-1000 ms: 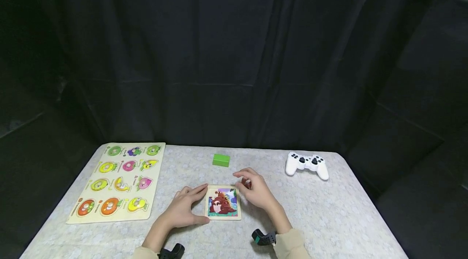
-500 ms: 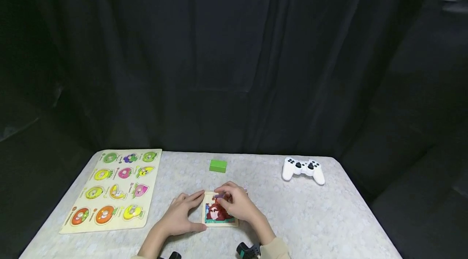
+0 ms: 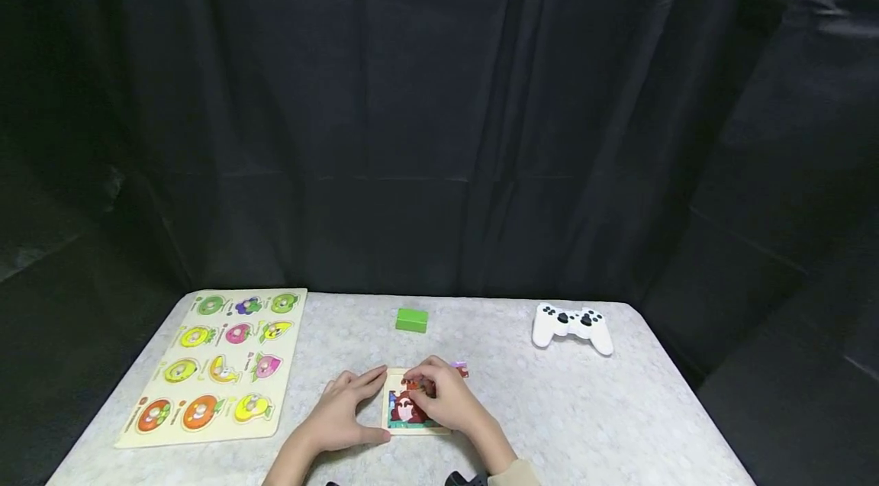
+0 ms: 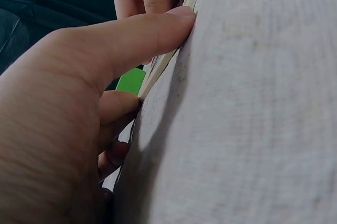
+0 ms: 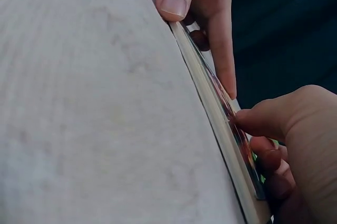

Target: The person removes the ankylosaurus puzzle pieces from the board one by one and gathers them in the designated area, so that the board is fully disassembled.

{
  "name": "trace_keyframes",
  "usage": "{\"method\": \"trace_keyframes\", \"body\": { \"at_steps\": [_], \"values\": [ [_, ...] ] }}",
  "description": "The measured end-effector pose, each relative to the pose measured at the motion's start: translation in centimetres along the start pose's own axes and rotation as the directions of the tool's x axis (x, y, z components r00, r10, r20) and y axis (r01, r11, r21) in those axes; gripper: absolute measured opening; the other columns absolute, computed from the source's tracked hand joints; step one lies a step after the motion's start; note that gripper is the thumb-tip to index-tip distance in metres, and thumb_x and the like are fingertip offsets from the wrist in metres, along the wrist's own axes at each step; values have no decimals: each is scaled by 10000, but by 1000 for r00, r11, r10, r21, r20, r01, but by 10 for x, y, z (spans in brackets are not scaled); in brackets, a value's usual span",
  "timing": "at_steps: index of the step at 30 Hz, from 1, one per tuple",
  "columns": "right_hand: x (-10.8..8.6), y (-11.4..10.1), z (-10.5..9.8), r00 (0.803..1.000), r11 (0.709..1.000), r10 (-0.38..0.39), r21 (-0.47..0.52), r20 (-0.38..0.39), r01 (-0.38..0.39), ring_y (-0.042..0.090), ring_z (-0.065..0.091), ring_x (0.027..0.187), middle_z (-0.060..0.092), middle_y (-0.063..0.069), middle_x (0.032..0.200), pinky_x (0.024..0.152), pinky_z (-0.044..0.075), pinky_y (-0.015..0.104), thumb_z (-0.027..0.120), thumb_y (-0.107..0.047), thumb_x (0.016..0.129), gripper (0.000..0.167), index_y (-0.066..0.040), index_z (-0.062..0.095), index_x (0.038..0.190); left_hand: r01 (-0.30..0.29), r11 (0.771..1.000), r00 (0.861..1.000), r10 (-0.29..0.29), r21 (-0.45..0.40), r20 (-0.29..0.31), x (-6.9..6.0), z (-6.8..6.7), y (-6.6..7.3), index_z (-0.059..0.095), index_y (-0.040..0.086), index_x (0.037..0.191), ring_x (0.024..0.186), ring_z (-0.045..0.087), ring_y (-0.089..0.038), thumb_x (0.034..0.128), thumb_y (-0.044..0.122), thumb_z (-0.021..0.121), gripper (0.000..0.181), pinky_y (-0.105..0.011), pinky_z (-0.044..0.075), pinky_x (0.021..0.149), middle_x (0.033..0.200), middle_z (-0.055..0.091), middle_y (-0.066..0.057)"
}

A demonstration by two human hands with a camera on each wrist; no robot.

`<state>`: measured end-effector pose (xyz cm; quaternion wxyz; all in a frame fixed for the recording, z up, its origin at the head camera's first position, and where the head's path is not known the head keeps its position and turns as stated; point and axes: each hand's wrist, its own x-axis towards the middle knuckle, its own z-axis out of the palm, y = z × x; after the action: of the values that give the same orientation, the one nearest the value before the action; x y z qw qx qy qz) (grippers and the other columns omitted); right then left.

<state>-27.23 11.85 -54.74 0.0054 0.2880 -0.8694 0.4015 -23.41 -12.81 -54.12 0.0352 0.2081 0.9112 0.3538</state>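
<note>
In the head view a small wooden jigsaw puzzle [image 3: 405,411] with a reddish-brown animal picture lies flat on the table. Its upper left shows pale bare wood. My left hand [image 3: 341,417] touches its left side, with the index fingertip at the far corner and the thumb at the near corner, both fairly straight. Over the upper right of the picture, my right hand [image 3: 448,397] pinches a puzzle piece [image 3: 410,385] between thumb and index finger, mostly hidden by the fingers. A loose purple-and-red puzzle piece [image 3: 460,369] lies just beyond the right hand.
A large fruit peg board [image 3: 284,387] lies at the left of the table. A green block [image 3: 412,320] sits behind the puzzle. A white game controller [image 3: 572,327] rests at the back right. A black curtain [image 3: 439,127] hangs behind the table.
The right hand has moved from the puzzle's right edge onto its picture. A piece now lies loose beyond the right hand, and bare wood shows at the upper left. The left hand stays put.
</note>
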Motion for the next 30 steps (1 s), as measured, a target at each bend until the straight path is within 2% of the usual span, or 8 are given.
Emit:
{"method": "trace_keyframes", "body": {
  "at_steps": [5,10,30],
  "values": [
    [-2,-1,0,1000,1000,-1,-20,-5,1,15,428,686,596,-24,969,637,418,218,718,-94,977,218,-84,784,1185,5,1000,1000,-5,-7,13,1,2,1,550,120,1560,1051,447,-119,729,534,917,999,-350,374,847,1615,523,16],
    [-1,-1,3,1000,998,0,-69,2,0,17,416,721,607,-25,1007,657,403,219,712,-105,978,221,-100,791,1185,16,1000,1000,-16,-3,14,0,2,-1,545,145,1568,1017,433,-94,730,560,912,1004,-343,356,833,1607,529,27],
    [-3,-4,4,999,998,45,-36,15,-44,50,449,778,583,-23,1021,694,428,244,721,-93,970,198,-118,777,1158,22,1000,1000,-22,-4,7,0,5,-1,557,137,1558,966,407,-80,715,541,915,1001,-327,343,803,1612,523,36]
  ]
}}
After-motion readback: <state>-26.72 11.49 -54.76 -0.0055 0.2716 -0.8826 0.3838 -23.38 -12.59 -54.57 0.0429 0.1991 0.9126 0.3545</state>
